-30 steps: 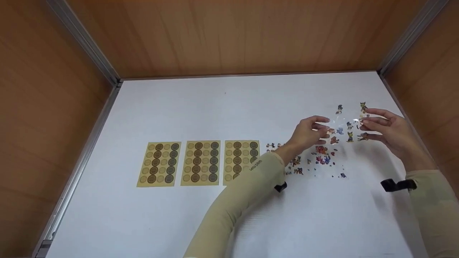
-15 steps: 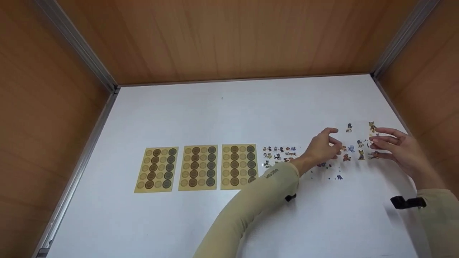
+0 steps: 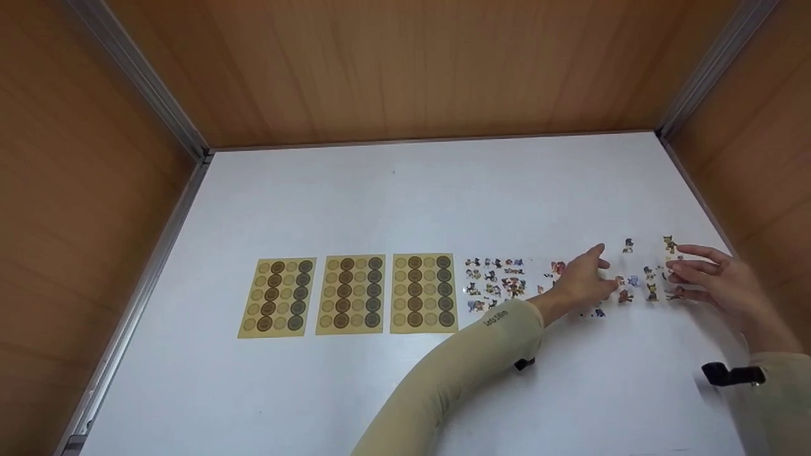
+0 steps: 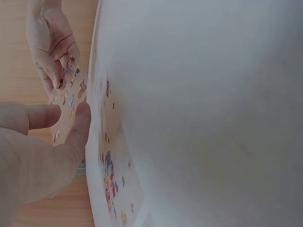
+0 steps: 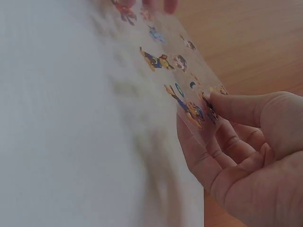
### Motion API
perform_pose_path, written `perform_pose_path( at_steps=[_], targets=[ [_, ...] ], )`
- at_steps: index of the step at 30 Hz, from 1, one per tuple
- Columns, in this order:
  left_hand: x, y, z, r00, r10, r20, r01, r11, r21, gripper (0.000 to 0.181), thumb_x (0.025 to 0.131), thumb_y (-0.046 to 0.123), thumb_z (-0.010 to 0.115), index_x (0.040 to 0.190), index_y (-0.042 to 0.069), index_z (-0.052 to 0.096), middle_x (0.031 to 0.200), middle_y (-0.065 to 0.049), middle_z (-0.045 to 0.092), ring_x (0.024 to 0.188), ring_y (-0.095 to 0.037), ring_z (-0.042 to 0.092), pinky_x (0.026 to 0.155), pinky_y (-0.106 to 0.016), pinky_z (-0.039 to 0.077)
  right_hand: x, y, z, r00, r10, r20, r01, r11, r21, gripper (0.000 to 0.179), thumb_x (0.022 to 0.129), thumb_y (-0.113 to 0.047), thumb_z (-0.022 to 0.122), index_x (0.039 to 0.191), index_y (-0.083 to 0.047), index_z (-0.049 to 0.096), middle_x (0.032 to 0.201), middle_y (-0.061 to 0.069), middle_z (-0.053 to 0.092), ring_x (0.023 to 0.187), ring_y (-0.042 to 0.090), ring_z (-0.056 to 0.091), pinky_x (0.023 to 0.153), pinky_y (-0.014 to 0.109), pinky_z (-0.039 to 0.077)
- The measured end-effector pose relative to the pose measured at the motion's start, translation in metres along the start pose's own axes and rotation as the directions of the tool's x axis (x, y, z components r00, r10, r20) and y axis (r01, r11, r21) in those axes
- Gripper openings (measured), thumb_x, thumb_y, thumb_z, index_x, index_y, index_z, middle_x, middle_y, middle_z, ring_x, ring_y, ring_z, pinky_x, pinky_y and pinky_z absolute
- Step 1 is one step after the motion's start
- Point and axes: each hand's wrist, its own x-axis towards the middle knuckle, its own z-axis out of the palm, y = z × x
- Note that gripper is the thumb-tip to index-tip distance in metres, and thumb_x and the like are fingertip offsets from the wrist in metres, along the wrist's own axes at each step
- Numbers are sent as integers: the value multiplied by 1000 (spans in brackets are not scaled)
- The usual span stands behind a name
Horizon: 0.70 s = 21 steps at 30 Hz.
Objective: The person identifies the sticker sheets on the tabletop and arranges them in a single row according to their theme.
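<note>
My right hand point(image 3: 716, 278) pinches one edge of a clear sticker sheet point(image 5: 165, 45) printed with small cartoon dogs, its thumb on the upper face and fingers beneath. My left hand point(image 3: 581, 278) is at the sheet's opposite edge, index finger and thumb spread apart and fairly straight. In the left wrist view the sheet shows between and behind those fingers point(image 4: 42, 116). It is tilted above the white table. Another clear sheet with colourful stickers point(image 4: 110, 179) lies below the left hand, partly covered by it in the head view.
Three tan sheets of round stickers, left point(image 3: 277, 297), middle point(image 3: 350, 294) and right point(image 3: 424, 293), lie in a row. Beside them lies a clear cartoon sticker sheet point(image 3: 494, 278), partly behind the left sleeve. Wooden panels point(image 3: 431, 69) wall the white table point(image 3: 304, 196) at the back and sides.
Both hands and the clear sticker sheet have moved right and nearer to me, lower in the head view. The left fingers have spread wider. The camera view has also shifted slightly.
</note>
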Motion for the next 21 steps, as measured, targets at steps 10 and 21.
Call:
perform_pose_path(
  at_steps=[10, 21],
  targets=[
    [2, 2, 7, 999, 13, 46, -15, 999, 50, 73, 92, 16, 76, 156, 21, 40, 132, 11, 62, 110, 0, 61, 89, -11, 48, -3, 8, -1, 999, 14, -37, -21, 979, -204, 41, 96, -8, 71, 126, -31, 56, 95, -11, 74, 81, 9, 73, 67, 26, 61],
    [3, 4, 12, 997, -24, 68, 22, 999, 30, 79, 90, 11, 78, 157, 23, 38, 138, 11, 59, 97, 2, 64, 84, -13, 51, -5, 15, 7, 997, -48, -64, 5, 837, -548, 72, 97, -25, 72, 154, -4, 34, 106, -12, 66, 84, 3, 68, 70, 25, 61]
  ],
)
